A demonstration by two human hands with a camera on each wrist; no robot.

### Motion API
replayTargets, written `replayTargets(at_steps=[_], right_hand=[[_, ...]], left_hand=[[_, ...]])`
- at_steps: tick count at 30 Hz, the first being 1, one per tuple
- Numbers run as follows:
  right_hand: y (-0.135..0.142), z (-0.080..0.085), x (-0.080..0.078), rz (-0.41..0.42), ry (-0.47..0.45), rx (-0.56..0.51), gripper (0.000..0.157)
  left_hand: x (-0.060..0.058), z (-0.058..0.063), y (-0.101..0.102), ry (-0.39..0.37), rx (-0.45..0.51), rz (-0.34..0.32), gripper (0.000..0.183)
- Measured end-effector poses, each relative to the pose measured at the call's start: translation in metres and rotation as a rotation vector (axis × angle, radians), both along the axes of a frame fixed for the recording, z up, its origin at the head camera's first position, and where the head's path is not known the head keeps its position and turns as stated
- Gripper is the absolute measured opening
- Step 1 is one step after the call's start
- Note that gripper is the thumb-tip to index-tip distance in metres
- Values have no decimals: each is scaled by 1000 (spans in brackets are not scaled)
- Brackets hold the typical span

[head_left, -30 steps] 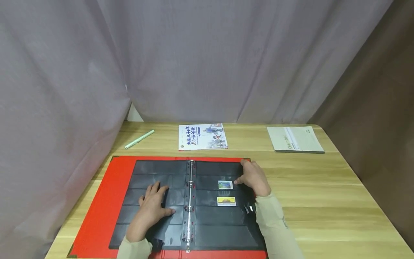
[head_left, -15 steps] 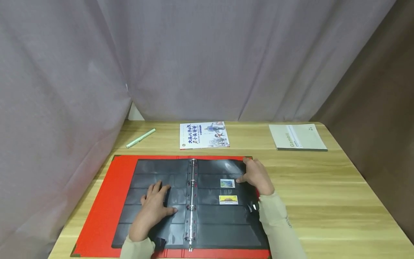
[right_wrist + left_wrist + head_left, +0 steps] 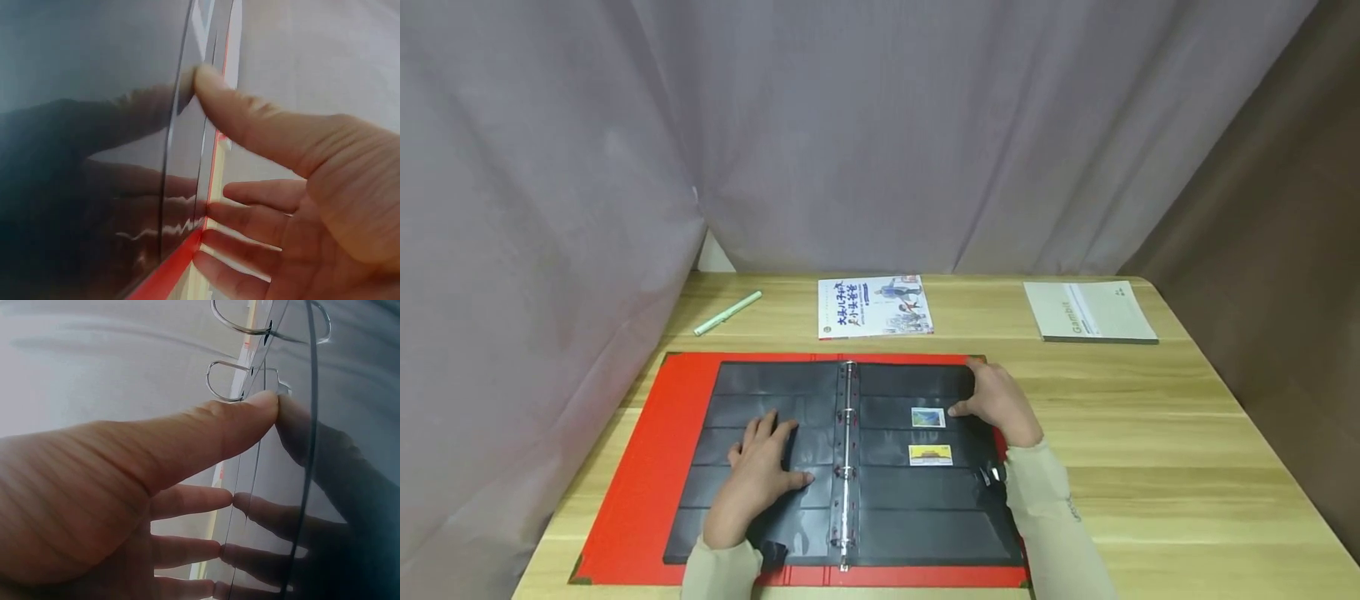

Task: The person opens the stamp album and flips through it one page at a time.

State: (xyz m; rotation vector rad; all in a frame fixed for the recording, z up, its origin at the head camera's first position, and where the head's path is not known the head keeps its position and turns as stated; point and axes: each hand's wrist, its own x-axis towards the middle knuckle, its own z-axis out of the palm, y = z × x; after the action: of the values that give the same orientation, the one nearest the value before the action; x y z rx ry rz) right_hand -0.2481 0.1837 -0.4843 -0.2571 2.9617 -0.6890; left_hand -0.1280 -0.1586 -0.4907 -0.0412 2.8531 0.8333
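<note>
A red ring binder (image 3: 625, 483) lies spread out with black pocket pages on both sides of its metal rings (image 3: 847, 433). My left hand (image 3: 758, 475) rests on the left page (image 3: 752, 379), fingers spread; in the left wrist view the thumb and fingertips touch the glossy sheet. At the right page (image 3: 917, 533), my right hand (image 3: 1003, 404) lies over the outer edge, thumb on the page beside a blue-green stamp (image 3: 928, 417). Below that stamp sits a yellow stamp (image 3: 930, 455). The right wrist view shows its fairly straight fingers (image 3: 250, 222) touching along the red cover's edge.
Behind the binder, a pale green pen (image 3: 727, 313) lies at the left and a white illustrated booklet (image 3: 876, 307) in the middle. A light green Gambit notebook (image 3: 1090, 312) is at the back right. Grey curtains (image 3: 865, 142) hang behind the wooden table (image 3: 1157, 467).
Both hands keep their places on the pages. The whole scene shifts slightly in the head view, first rightward, then upward, as the camera moves.
</note>
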Motion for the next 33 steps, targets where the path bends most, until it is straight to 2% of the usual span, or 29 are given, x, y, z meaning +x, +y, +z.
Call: replayTargets(at_steps=[11,17,24,33], right_hand=[[6,-1,0,10,5,22,88],[5,0,-1,34,14,25,86],[0,2,-2,6,9,1,86],[3,-3,1,-12,16,-161,88]], left_hand=[[-2,0,1,8,-1,-10,81],[-2,1,0,4,2,-4,82],[-2,2,-1,29,-2,-5,81],[1,0,0,20,3,-5,83]])
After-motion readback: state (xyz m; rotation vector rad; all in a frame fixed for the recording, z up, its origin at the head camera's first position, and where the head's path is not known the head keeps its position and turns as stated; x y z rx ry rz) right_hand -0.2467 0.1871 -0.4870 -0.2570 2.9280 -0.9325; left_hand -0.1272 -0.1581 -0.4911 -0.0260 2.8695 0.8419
